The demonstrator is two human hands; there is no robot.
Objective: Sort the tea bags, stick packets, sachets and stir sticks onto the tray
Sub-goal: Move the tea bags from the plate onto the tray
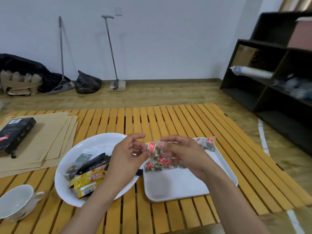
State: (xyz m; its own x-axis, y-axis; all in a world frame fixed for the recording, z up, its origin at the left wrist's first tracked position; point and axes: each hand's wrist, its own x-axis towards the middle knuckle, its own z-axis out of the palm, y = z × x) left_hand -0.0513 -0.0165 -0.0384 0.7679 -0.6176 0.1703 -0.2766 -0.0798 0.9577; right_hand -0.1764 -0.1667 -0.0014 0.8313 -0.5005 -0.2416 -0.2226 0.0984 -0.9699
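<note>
Left hand and right hand both pinch one clear red-tagged tea bag above white rectangular plastic tray; loose pinch could drop it off-group; tag string may snag.

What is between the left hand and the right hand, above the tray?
In the head view, a tea bag with a red tag is between the left hand and right hand; both pinch it above the white tray.
</note>
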